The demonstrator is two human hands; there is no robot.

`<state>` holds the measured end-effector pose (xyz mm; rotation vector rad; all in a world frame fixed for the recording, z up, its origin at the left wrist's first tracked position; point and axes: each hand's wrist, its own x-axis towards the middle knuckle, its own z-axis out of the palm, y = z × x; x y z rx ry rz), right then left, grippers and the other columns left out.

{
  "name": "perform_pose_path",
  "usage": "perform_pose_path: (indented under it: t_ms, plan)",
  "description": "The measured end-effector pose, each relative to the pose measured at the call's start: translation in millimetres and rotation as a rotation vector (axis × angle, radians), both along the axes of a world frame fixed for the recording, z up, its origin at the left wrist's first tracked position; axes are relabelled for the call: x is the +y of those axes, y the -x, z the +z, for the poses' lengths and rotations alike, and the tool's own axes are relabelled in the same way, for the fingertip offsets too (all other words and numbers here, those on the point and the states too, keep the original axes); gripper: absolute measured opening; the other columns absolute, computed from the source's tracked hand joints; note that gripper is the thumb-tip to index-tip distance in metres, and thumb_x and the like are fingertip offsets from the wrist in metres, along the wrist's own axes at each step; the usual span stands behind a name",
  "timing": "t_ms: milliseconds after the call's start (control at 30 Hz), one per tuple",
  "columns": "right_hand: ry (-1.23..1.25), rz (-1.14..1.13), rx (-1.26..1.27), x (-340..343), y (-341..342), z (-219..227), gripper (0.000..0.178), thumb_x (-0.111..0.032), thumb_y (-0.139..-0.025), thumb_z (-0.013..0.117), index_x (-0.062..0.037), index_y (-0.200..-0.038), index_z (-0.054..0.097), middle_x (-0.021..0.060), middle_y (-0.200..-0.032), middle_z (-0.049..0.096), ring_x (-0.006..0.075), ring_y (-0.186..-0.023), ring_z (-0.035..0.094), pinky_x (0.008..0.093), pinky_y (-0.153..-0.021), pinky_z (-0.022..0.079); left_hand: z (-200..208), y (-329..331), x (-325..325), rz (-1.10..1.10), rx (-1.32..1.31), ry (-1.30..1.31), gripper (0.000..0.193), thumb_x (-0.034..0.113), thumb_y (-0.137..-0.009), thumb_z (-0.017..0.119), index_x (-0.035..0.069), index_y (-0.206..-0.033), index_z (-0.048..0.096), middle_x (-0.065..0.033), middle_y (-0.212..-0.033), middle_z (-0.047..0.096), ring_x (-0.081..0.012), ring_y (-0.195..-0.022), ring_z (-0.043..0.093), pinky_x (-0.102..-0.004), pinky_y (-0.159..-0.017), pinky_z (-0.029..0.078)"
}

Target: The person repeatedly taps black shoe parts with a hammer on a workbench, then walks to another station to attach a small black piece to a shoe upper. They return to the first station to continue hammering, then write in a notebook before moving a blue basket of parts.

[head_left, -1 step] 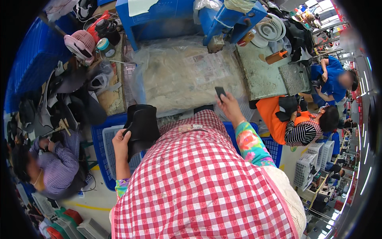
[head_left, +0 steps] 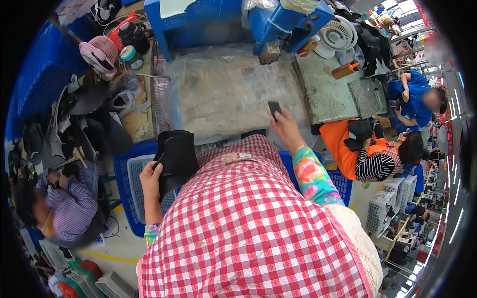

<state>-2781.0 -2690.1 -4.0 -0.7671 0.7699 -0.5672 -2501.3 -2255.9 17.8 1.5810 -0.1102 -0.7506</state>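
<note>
One broad, curved black piece [head_left: 176, 155] is in my left hand [head_left: 150, 174], which is closed on its lower left edge, the thumb lying on the face towards me and the fingers mostly hidden. It is held up at my left, just beside my red-and-white checked apron [head_left: 243, 223], and I cannot tell whether the two touch. Below it, a blue crate [head_left: 122, 186] with a pale basket [head_left: 136, 184] inside shows on the floor side. My right hand [head_left: 285, 124] is partly closed, pinching a small, flat black piece [head_left: 274, 108] by its lower end between thumb and fingers, so that it points away from me. I have this over the near right part of a worktop [head_left: 213, 104] covered with clear plastic, well apart from the larger piece. Behind the worktop is a blue machine frame [head_left: 206, 30]. To my left are a pink fan [head_left: 102, 53] and a jar [head_left: 131, 58] with a teal lid; to my right, a worn board [head_left: 323, 97] carries an orange-brown holder [head_left: 345, 71]. A co-worker [head_left: 377, 164] with striped sleeves sits on that side, another [head_left: 77, 213] in checks on my left.
</note>
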Motion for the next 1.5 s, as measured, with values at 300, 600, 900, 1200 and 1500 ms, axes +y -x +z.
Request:
perform_pose_path:
  t_ms: [300,600,900,1200,1500]
  plan:
    - [-0.141,0.052,-0.185,-25.4,-71.9,7.7,0.033,0.0,-0.102,0.052,0.0041,-0.135,0.046,0.0214,-0.132,0.061,0.0268,-0.109,0.067,0.0329,-0.089,0.06,10.7,-2.3,0.6,0.101,0.02,0.019,0.016,0.009,-0.097,0.069,0.0,-0.11,0.069,-0.0011,-0.098,0.072,-0.0078,-0.086,0.064,-0.0227,-0.081,0.049]
    - [-0.122,0.025,-0.113,-30.2,-82.0,16.4,0.032,-0.005,-0.102,0.059,-0.0028,-0.132,0.051,0.0141,-0.131,0.064,0.0228,-0.111,0.067,0.033,-0.089,0.058,21.6,-17.5,-42.6,-0.03,-0.012,-0.045,0.015,0.008,-0.097,0.069,0.0,-0.11,0.069,0.0007,-0.097,0.071,-0.007,-0.087,0.063,-0.0218,-0.081,0.048]
    - [-0.155,-0.035,-0.127,-40.4,-108.5,9.1,0.031,-0.006,-0.101,0.062,-0.0076,-0.13,0.053,0.0134,-0.125,0.067,0.0237,-0.105,0.069,0.0341,-0.086,0.058,38.4,-17.6,-59.0,-0.037,-0.034,-0.067,0.014,0.007,-0.096,0.07,0.001,-0.108,0.07,0.0015,-0.097,0.072,-0.006,-0.086,0.063,-0.0211,-0.08,0.048]
    - [-0.159,-0.057,-0.164,-51.2,-114.6,9.5,0.028,-0.005,-0.1,0.063,-0.0059,-0.127,0.056,0.0156,-0.126,0.067,0.025,-0.108,0.068,0.0323,-0.086,0.06,49.5,-7.9,-67.1,-0.059,-0.081,-0.159,0.016,0.01,-0.097,0.07,0.0,-0.11,0.07,0.0012,-0.096,0.071,-0.0054,-0.085,0.063,-0.0201,-0.08,0.048]
    - [-0.112,-0.019,-0.175,-57.2,-112.6,15.1,0.028,-0.004,-0.101,0.063,-0.0031,-0.127,0.056,0.0173,-0.125,0.067,0.0233,-0.104,0.069,0.0311,-0.083,0.059,54.1,-2.8,-69.5,-0.058,-0.067,-0.148,0.016,0.011,-0.097,0.07,0.0,-0.109,0.07,0.0007,-0.096,0.071,-0.0054,-0.086,0.063,-0.0197,-0.079,0.047]
